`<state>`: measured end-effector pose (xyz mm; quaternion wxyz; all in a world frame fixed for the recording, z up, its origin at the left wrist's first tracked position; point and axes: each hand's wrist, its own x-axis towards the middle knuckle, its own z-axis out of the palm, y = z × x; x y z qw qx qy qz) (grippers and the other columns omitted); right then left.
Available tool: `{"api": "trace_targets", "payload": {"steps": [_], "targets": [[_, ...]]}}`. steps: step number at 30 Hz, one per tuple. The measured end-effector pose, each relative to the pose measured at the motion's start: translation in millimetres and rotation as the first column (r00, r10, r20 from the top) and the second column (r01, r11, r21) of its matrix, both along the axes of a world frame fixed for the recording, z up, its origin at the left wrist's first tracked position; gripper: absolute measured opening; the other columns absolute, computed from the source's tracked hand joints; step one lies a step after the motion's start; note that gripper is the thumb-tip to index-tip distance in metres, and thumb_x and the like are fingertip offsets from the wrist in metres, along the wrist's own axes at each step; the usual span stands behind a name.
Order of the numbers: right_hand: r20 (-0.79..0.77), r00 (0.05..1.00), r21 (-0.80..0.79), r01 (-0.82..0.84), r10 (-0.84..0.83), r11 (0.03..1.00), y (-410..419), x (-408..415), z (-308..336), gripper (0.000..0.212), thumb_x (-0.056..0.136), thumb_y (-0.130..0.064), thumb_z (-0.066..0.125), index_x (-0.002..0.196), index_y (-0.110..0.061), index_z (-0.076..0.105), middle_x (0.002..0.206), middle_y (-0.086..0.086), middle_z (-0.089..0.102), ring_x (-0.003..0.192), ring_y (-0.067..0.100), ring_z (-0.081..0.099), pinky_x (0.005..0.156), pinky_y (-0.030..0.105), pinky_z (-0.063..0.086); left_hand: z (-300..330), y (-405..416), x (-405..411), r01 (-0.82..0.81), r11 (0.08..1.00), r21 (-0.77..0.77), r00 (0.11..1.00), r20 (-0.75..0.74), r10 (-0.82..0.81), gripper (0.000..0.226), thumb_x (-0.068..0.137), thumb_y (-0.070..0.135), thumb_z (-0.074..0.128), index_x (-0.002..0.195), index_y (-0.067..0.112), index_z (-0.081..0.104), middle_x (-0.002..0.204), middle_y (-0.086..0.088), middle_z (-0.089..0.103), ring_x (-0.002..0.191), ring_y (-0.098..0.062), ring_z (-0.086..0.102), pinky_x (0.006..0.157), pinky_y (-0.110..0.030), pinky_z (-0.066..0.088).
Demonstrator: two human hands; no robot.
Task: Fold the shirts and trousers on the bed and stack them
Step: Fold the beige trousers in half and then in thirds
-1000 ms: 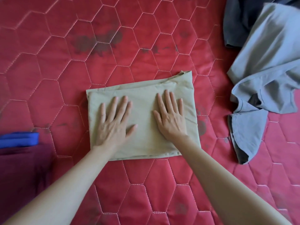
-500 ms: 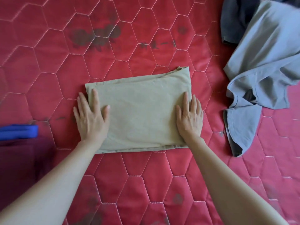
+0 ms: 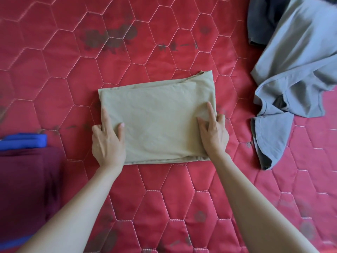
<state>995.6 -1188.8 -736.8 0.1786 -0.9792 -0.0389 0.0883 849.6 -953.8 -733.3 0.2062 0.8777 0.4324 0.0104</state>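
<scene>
At the middle of the red quilted bed (image 3: 54,88), a khaki garment (image 3: 158,121) lies folded into a flat rectangle, several layers thick, far right corner slightly raised and uneven. Shirt or trousers: cannot tell from the fold.

Left hand (image 3: 107,141) sits at the garment's left edge, thumb and forefinger on top of the cloth, the other fingers curled down at the edge and seemingly tucked under it: a pinch on the side. Right hand (image 3: 215,136) mirrors it at the right edge, forefinger extended along the top, thumb pressing a small pucker into the fabric, remaining fingers curled at the rim. Both hands grip the garment, one per side.

Handling, as judged: light, thin woven cloth, soft and limp, no stiffness of its own. Lifted by the two edges alone the middle would likely sag and the layers slip apart. Better hold: fingers slid well under each side, thumbs clamping on top, carried level.

Off to the left, a maroon folded item (image 3: 23,189) with a blue one (image 3: 23,141) beyond it, likely the stack. At right, a loose grey-blue shirt (image 3: 295,61) rumpled over a dark garment (image 3: 262,21), not yet folded.
</scene>
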Motion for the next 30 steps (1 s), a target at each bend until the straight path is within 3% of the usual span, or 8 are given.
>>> {"api": "trace_targets", "payload": {"steps": [5, 15, 26, 30], "targets": [[0.031, 0.999, -0.052, -0.026, 0.027, 0.998, -3, -11, 2, 0.056, 0.098, -0.039, 0.048, 0.15, -0.036, 0.027, 0.126, 0.009, 0.045, 0.09, 0.031, 0.059, 0.062, 0.032, 0.039, 0, -5, -9, 0.017, 1.0, -0.002, 0.996, 0.086, -0.016, 0.062, 0.099, 0.031, 0.052, 0.154, 0.022, 0.024, 0.103, -0.025, 0.044, 0.075, -0.043, 0.055, 0.055, -0.048, 0.041], [0.064, 0.997, -0.1, 0.044, -0.038, 0.994, -52, -72, 11, 0.053, 0.099, -0.037, 0.049, 0.149, -0.028, 0.035, 0.107, 0.011, 0.046, 0.068, 0.03, 0.054, 0.053, 0.031, 0.036, 10, -47, -47, 0.128, 0.991, -0.03, 0.988, 0.091, -0.125, 0.062, 0.096, 0.022, 0.058, 0.151, 0.015, 0.031, 0.104, -0.024, 0.042, 0.071, -0.042, 0.056, 0.052, -0.048, 0.045], [0.095, 0.983, -0.2, 0.174, -0.158, 0.964, -209, -113, 44, 0.055, 0.098, -0.029, 0.051, 0.15, -0.027, 0.033, 0.106, 0.014, 0.046, 0.065, 0.034, 0.055, 0.053, 0.032, 0.034, 26, -190, -40, 0.339, 0.937, -0.084, 0.937, 0.114, -0.329, 0.063, 0.092, 0.019, 0.063, 0.149, 0.012, 0.037, 0.102, -0.023, 0.044, 0.068, -0.038, 0.056, 0.046, -0.044, 0.048], [0.102, 0.98, -0.231, 0.191, -0.171, 0.954, -282, -103, 61, 0.056, 0.098, -0.027, 0.051, 0.15, -0.028, 0.032, 0.104, 0.012, 0.043, 0.065, 0.033, 0.053, 0.052, 0.035, 0.04, 39, -260, -19, 0.385, 0.914, -0.129, 0.921, 0.114, -0.372, 0.067, 0.09, 0.018, 0.066, 0.149, 0.014, 0.036, 0.104, -0.022, 0.044, 0.067, -0.037, 0.056, 0.048, -0.043, 0.047]]}}
